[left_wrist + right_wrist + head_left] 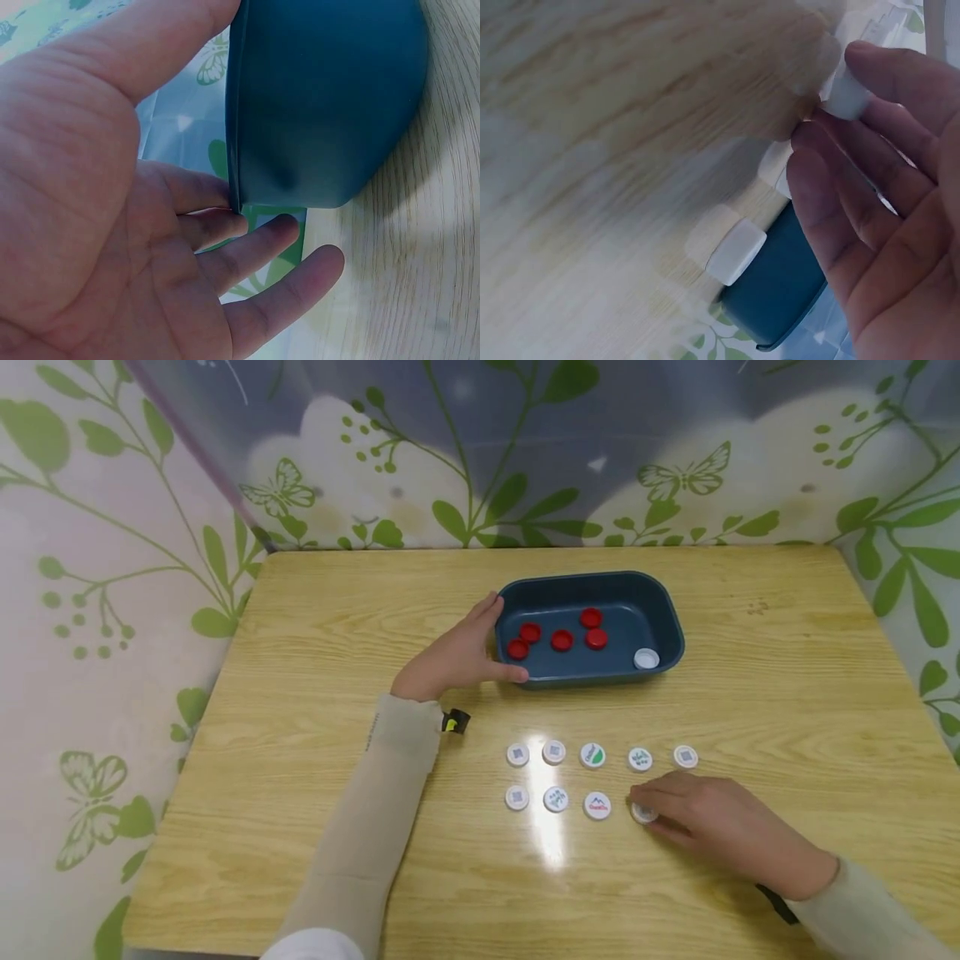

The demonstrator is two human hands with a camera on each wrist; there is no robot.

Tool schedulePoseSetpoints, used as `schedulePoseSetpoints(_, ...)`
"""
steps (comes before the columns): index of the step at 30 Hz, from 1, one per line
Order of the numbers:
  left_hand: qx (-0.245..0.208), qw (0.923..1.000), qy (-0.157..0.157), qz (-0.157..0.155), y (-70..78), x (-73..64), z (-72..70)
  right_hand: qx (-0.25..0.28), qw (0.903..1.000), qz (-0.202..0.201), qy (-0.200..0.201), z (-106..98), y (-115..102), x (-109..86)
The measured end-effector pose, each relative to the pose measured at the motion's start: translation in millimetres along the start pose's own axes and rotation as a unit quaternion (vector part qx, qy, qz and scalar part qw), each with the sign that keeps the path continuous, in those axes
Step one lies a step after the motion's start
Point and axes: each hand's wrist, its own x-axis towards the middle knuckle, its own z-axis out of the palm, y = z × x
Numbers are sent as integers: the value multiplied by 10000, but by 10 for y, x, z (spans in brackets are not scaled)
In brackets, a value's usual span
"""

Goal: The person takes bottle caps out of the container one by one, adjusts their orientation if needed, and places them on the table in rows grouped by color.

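Fingers on a partly hidden white cap

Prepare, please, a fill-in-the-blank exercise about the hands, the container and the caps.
The left hand touches the blue container, which holds ____ red caps.
The only other cap in it is ____.
Of the two rows outside, the right hand pinches a white cap in the one ____ the container.
In the other row, the middle cap carries a ____ patch.
Answers: five; white; farther from; green.
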Motion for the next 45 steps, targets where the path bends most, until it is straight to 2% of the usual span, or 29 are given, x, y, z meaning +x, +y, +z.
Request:
schedulePoseSetpoints(12, -147, 9999, -16, -48, 43, -28, -29, -211, 9992, 328, -90, -16, -60, 79)
schedulePoseSetpoints(20, -188, 9997, -21, -125, 31, -21, -27, -249, 9967, 627, -456, -29, -104, 101)
schedulePoseSetpoints(33, -177, 9998, -82, -26, 29, -42, -19, -340, 9986, 409, -68, 28, -95, 92)
schedulePoseSetpoints(45, -180, 9998, -101, -30, 33, -51, -14, -330, 9985, 445, 44, 46, -120, 49)
